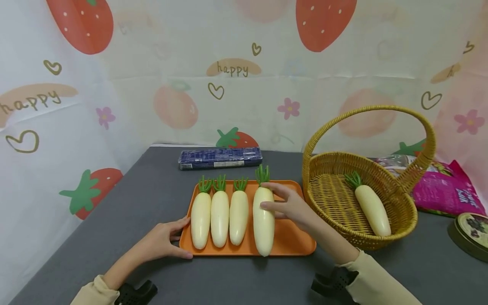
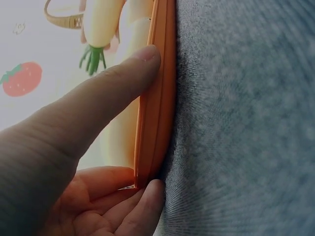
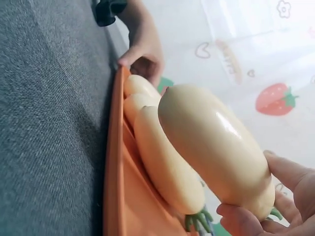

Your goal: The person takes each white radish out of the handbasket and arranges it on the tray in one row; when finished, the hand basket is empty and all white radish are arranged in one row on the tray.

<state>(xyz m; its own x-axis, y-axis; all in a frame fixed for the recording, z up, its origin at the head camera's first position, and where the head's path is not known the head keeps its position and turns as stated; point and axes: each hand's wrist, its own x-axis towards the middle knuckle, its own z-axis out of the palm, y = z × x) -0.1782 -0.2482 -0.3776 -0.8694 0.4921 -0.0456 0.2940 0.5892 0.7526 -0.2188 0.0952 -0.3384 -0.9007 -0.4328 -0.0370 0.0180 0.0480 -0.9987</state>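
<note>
My right hand (image 1: 287,205) grips a white radish (image 1: 264,220) with a green top, fingers round its upper part. In the right wrist view this held radish (image 3: 214,147) hangs above the orange tray (image 3: 140,201), its blunt end towards the near rim. Three more radishes lie side by side on the left of the tray (image 1: 287,239), leafy ends to the back; the nearest to the held one is this radish (image 1: 238,218). At the tray's left end my left hand (image 1: 164,241) holds the near corner, with the thumb (image 2: 133,69) along the front rim.
Right of the tray stands a wicker basket (image 1: 409,216) with a tall handle and one radish (image 1: 372,209) inside. Behind the tray lies a dark blue package (image 1: 220,158). A pink bag (image 1: 444,190) and a round tin (image 1: 472,233) are at the far right.
</note>
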